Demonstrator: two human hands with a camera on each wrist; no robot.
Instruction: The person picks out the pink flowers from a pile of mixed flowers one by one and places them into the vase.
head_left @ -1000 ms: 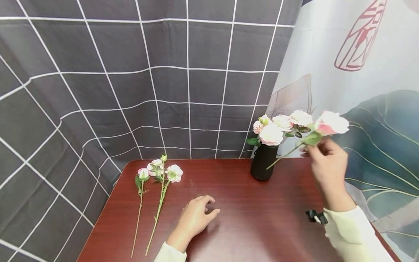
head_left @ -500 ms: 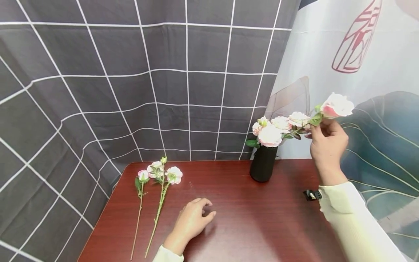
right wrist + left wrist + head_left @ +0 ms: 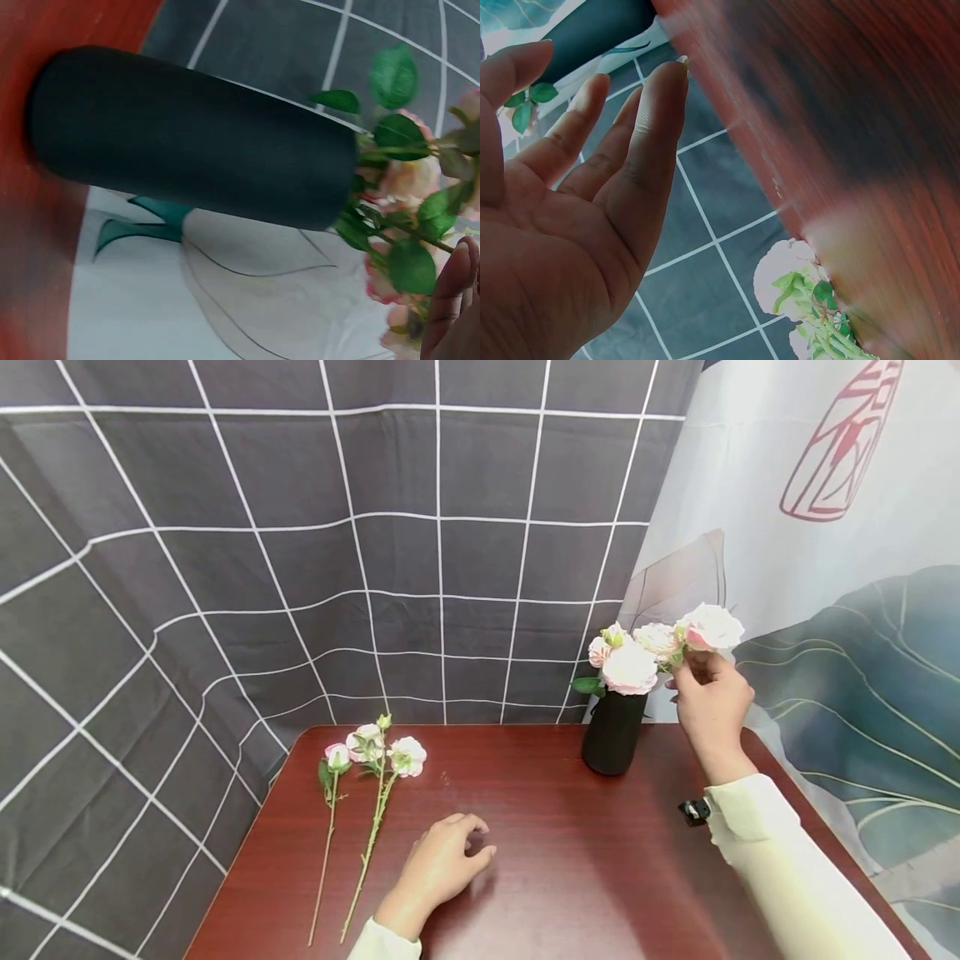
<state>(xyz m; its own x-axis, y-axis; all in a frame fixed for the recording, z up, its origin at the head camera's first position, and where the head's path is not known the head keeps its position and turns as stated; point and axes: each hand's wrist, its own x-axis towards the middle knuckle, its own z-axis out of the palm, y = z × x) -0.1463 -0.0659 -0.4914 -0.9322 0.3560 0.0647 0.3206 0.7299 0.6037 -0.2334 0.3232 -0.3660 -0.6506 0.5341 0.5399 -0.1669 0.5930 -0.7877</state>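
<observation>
My right hand [image 3: 712, 714] pinches the stem of a pale pink rose [image 3: 712, 627] just below its bloom, at the right of a black vase [image 3: 611, 739]. Pink and white flowers [image 3: 630, 668] with green leaves fill the vase mouth. In the right wrist view the vase [image 3: 195, 139] lies across the picture; the fingers [image 3: 454, 292] grip a stem near the leaves at its mouth. Over the table's front middle, my left hand [image 3: 442, 864] is relaxed, fingers loosely bent. Its palm [image 3: 562, 232] holds nothing in the left wrist view.
On the left of the red-brown table [image 3: 525, 827] lie a single pink flower stem [image 3: 337, 756] and a branched stem with white-pink blooms [image 3: 407, 756]. A dark grid-patterned curtain [image 3: 390, 560] hangs behind, with a printed pale curtain [image 3: 750, 502] at the right.
My right hand has raised the rose, then brought it left and lower, its bloom now close beside the flowers in the vase. The left hand has stayed nearly still.
</observation>
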